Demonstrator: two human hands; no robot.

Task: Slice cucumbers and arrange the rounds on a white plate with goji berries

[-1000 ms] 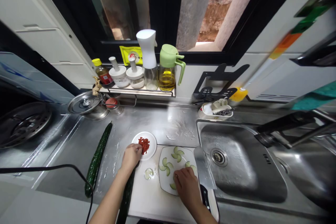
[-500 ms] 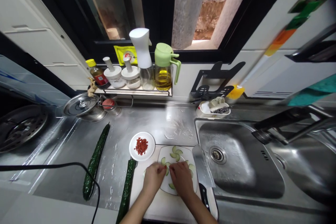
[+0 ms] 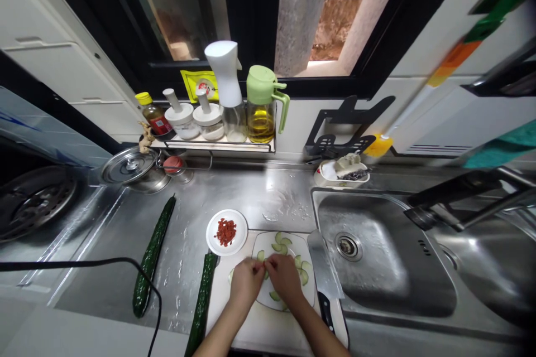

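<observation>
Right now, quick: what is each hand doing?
Left hand: fingers pinched together over the white plate of cucumber slices; what they pinch cannot be told.
Right hand: same, fingertips meeting the left's, contents hidden.

Daylight comes through the window above; the steel worktop throws white glare near its back edge. Straight lines bow outward at the frame's edges, and the right side smears into blur.

Left hand and right hand meeting fingertip to fingertip over white plate of cucumber slices, small dish of red pieces alongside, cleaver just right
</observation>
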